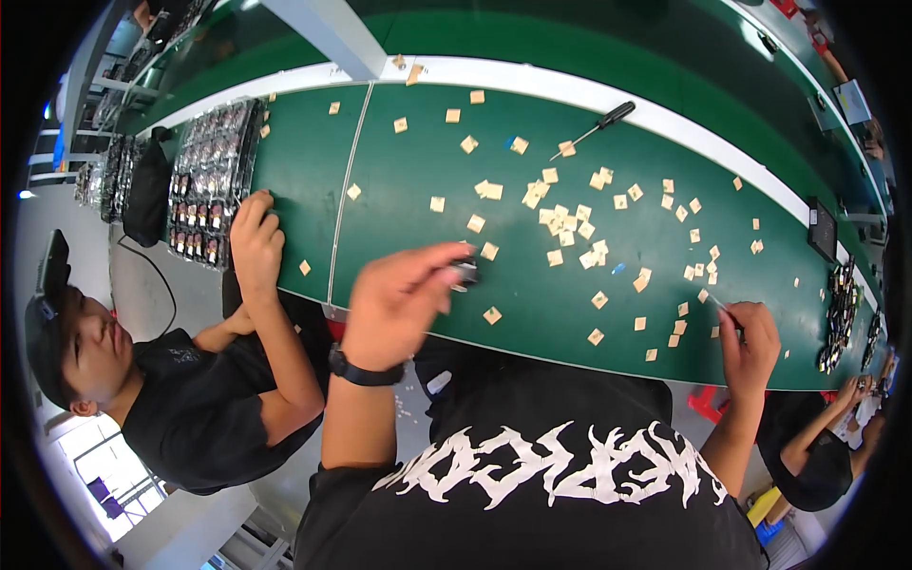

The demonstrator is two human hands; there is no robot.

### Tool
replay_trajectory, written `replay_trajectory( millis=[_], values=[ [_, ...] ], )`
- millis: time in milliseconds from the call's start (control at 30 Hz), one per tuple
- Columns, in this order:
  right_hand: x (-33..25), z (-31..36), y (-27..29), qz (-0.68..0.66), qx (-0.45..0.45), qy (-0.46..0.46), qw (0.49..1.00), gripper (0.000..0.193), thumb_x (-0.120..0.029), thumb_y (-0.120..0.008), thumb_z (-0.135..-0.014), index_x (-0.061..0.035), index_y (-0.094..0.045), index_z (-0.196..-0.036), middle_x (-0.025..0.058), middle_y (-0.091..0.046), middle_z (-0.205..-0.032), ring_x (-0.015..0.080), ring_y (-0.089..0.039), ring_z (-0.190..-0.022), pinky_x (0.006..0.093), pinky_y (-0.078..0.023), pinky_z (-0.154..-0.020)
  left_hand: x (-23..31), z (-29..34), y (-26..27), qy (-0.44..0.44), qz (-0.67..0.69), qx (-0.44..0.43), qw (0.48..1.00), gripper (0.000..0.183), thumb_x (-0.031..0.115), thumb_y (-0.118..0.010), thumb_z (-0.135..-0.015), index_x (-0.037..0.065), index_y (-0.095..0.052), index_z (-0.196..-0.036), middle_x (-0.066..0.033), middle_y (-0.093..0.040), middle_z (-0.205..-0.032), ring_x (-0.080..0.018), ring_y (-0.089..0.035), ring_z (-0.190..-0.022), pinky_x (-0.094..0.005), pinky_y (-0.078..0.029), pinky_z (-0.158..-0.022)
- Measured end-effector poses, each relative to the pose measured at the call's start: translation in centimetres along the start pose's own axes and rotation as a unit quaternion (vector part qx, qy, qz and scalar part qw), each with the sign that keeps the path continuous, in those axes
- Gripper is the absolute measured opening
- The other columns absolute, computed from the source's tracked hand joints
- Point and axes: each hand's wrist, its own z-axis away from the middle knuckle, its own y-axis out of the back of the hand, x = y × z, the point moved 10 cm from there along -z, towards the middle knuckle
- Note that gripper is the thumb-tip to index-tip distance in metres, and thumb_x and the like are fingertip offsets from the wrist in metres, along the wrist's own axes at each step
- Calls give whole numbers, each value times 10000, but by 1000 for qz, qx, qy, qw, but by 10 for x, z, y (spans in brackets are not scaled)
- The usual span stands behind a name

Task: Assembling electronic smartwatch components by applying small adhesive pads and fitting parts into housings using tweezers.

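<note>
A small dark part (465,273) with a shiny face is pinched between the thumb and fingers of my left hand (391,302), raised over the green tabletop. Its exact kind is too small and blurred to tell. My right hand (750,344), near the table's front edge, is closed on a thin metal tool that looks like tweezers (717,303). The tool's tip meets or overlaps a small beige square (703,295); I cannot tell whether it grips it. Several similar beige squares (567,222) lie scattered between my hands and beyond them.
A black-handled screwdriver (616,115) lies by the table's white back rail (560,90). At far left are stacked clear trays of dark parts (211,180), with a co-worker's hand (256,237) beside them. More dark parts (836,313) and a black box (823,230) are at right.
</note>
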Motion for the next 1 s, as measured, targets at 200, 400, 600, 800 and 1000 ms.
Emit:
replay_trajectory(
  millis=[200, 400, 600, 800, 1000],
  values=[
    [115, 52, 40, 107, 101, -202, 968, 85, -60, -703, -915, 10, -674, -955, 127, -632, -826, 265, -633, -721, 342, -504, -667, -59, -1, 136, 20, -111, 241, 964, 327, 92, -619, -992, 36, -601, -1314, -28, -651, -983, -71, -598, -692, -194, -462, -593],
    [204, 123, 111, 214, 217, -343, 888, 278, -210, -759, -896, 9, -676, -1045, 120, -563, -788, 250, -539, -679, 371, -452, -629, -11, -4, 162, -3, -305, 264, 915, 204, 54, -596, -938, -106, -639, -1056, -169, -525, -1332, -197, -630, -776, -293, -512, -584],
    [265, 173, 154, 239, 256, -426, 834, 285, -219, -741, -904, 9, -678, -1063, 138, -585, -800, 272, -574, -702, 393, -473, -659, -15, -13, 172, -67, -635, 316, 701, 302, 246, -660, -932, -53, -696, -955, -231, -629, -1221, -372, -585, -1141, -396, -453, -981],
    [308, 152, 171, 298, 241, -394, 836, 297, -241, -716, -906, -44, -675, -1125, 147, -647, -912, 347, -645, -781, 439, -522, -685, -38, -12, 185, 94, -545, 353, 755, 580, 442, -506, -1050, -94, -711, -970, -194, -739, -859, -296, -713, -853, -336, -537, -833],
    [336, 89, 171, 315, 142, -345, 873, 349, -253, -692, -897, -95, -659, -1206, 124, -657, -994, 351, -685, -871, 450, -562, -762, -16, -2, 122, 9, -411, 396, 821, 424, 340, -578, -1038, -37, -646, -856, -123, -614, -781, -209, -547, -744, -332, -470, -720]
  ],
)
